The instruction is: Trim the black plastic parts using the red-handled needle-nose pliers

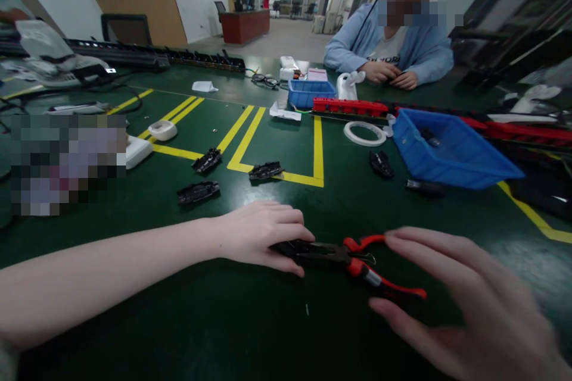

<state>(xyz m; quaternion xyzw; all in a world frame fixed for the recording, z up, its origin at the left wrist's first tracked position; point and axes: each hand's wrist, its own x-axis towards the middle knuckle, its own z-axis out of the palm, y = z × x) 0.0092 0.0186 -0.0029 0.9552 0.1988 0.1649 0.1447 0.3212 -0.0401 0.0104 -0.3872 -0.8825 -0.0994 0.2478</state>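
My left hand (263, 232) is closed around a small black plastic part (290, 248) on the green table, and its fingers cover much of it. Red-handled pliers (356, 266) lie just right of that part, their dark jaws reaching up to it; whether the jaws grip it I cannot tell. The plier handles are spread apart. My right hand (473, 303), slightly blurred, is open around the handle ends, with a fingertip at the tip of the upper handle and the thumb below the lower one. A tiny metal pin (307, 309) lies nearer to me.
Several similar black parts lie ahead, one (266, 171) by the yellow tape lines. A blue bin (460, 155) stands right, a smaller blue bin (311, 93) farther back. A tape roll (365, 134) lies beside red strips (351, 107). Across the table sits a person (388, 47).
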